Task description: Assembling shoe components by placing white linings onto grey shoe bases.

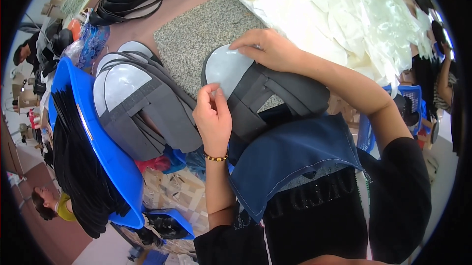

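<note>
A worker at a cluttered bench is handling a flat sandal sole (246, 85) that is lying on a speckled stone slab (201, 33), its heel end reaching the blue apron (290, 159) at the waist. The left hand (212, 117), beaded bracelet at the wrist, is pinching the edge of the pale film covering the toe between thumb and fingertips. The right hand (268, 48) is pressing curled fingers onto the top rim, gripping nothing. The sole looks light, bendy and foam-soft, best held by its edges; the film seems thin and slippery. Finished grey soles (142, 102) are stacking up beside a blue bin (105, 152), crumpled white plastic sheets (339, 14) behind.
</note>
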The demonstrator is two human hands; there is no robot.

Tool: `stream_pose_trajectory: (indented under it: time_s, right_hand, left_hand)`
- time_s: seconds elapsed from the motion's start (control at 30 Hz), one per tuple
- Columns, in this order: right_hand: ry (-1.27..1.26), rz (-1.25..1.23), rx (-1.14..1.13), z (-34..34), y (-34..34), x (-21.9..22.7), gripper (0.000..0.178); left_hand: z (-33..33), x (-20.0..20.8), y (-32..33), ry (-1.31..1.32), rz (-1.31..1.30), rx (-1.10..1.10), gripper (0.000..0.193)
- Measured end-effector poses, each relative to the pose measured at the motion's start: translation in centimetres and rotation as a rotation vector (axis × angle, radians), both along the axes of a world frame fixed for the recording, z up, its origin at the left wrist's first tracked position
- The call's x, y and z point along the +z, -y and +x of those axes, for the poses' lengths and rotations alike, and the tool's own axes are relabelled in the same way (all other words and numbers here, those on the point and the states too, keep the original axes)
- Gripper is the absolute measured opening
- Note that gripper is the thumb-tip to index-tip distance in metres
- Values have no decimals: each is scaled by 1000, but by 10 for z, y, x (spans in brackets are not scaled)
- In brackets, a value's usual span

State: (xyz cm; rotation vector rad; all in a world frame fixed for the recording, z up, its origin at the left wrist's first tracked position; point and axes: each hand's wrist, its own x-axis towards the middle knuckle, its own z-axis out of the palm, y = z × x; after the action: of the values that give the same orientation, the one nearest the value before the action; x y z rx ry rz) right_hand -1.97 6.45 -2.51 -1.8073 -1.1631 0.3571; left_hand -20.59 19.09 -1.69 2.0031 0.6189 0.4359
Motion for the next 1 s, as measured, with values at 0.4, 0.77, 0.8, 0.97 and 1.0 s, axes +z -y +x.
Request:
stream_pose_trajectory:
  time_s: [0.4,0.77,0.8,0.97,1.0]
  right_hand:
    - [418,-389,-27,-20,7,16,28]
    - [322,-249,-118,-12,21,11,30]
    - [298,-189,-97,-10,24,11,30]
    - [-220,-109,-135,-10,28,33,26]
    - [-220,-102,-134,-9,25,28,26]
  left_hand:
    - [-5,20,-8,-456,96,-92,22]
    - [-19,7,-1,37,416,27,43]
    - [-11,5,0,170,433,66,45]
    - [-4,-11,1,185,208,74,47]
    - [-4,-9,2,190,210,77,45]
